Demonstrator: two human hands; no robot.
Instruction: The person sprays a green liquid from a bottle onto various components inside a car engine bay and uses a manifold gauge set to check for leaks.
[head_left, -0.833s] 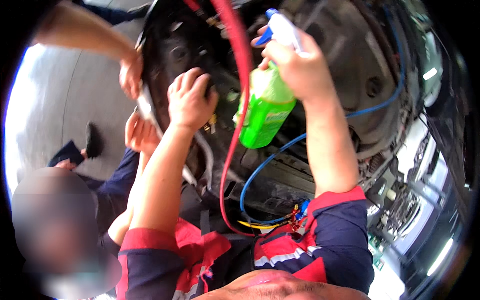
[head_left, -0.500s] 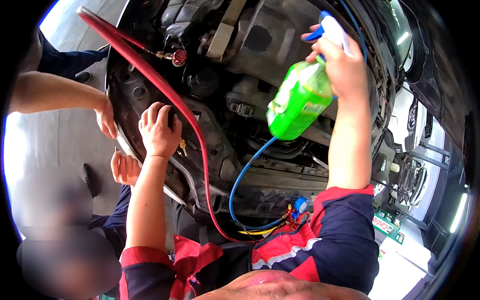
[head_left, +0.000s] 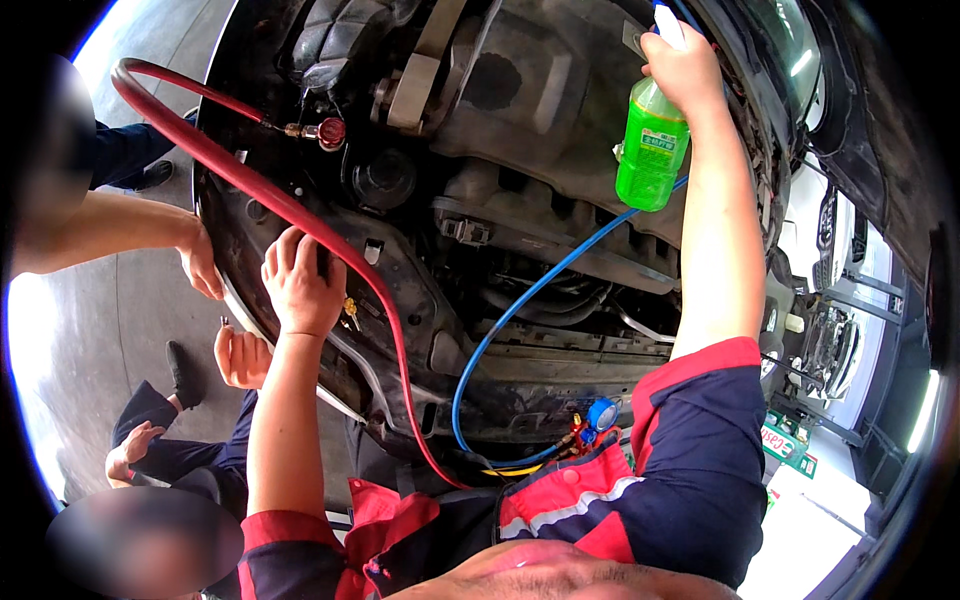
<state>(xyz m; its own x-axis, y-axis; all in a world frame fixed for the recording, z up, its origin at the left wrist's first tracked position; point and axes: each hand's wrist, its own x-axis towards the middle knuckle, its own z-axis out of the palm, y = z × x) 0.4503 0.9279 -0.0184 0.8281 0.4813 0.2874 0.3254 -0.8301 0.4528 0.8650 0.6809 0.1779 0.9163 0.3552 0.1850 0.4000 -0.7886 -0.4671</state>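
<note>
Garage bay, grey concrete floor [head_left: 130, 330] at left, bright shop area at right; view looks up at the underside of a raised car, dark engine bay underbody [head_left: 520, 180] filling the centre. Right hand [head_left: 685, 70] raised high at upper right, fingers clamped round the neck and trigger head of a green spray bottle [head_left: 650, 155], bottle hanging upright just beside the engine casing, white nozzle at the top partly cut by the frame edge. Left hand [head_left: 300, 285] pressed on the black underbody panel [head_left: 250, 200] at its lower edge, fingers together and curled over the rim, gripping the panel, not a tool. Red hose [head_left: 300, 215] runs from a red coupler [head_left: 331, 132] on a fitting, loops left, then passes just beside the left hand's fingers and down toward the chest. Blue hose [head_left: 520, 310] curves from near the bottle down to a manifold gauge set [head_left: 595, 420] with blue knob, near the red-and-navy sleeve [head_left: 700, 440]. A second person's hand [head_left: 200, 265] at left touches the same panel rim; another hand [head_left: 242, 355] sits lower, just below the left wrist. A crouching person in dark clothes [head_left: 160, 450] at lower left.
</note>
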